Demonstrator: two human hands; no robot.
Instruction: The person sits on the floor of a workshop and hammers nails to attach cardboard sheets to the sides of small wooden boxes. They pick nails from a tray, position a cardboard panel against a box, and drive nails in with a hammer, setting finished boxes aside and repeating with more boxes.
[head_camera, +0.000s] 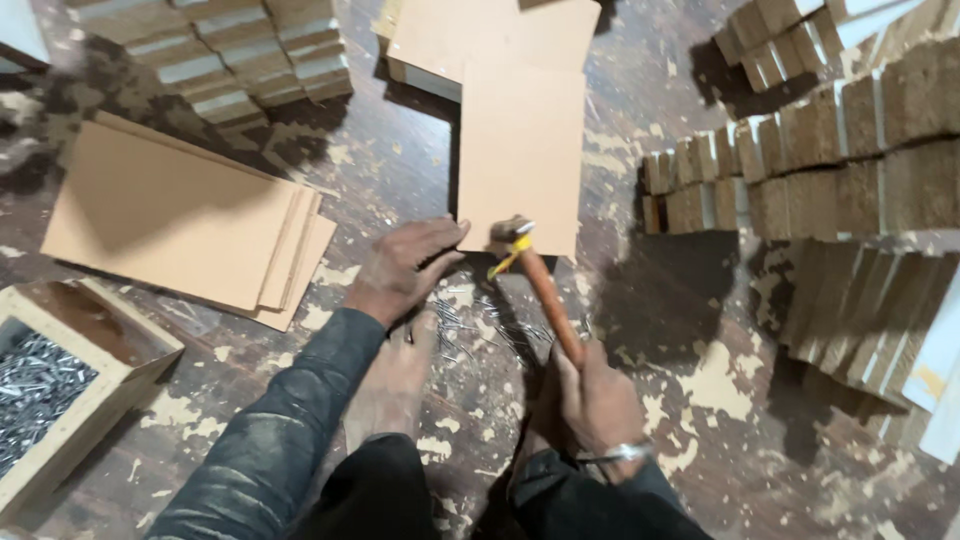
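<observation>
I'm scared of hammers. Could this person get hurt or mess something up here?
Maybe. The left hand rests on the board right beside the hammer head, so a missed swing could hit its fingers. Loose nails lie scattered by the bare foot and could prick it. The thin board might also slip or crack.

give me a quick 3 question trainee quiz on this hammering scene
1. True or false: the right hand grips the hammer by its handle.
2. What does the left hand rest on?
A. the box of nails
B. the edge of the upright board
C. the rows of wood blocks
3. Fill in: loose ____ lie on the floor between the two hands.

Key: 1 true; 2 B; 3 nails
</observation>
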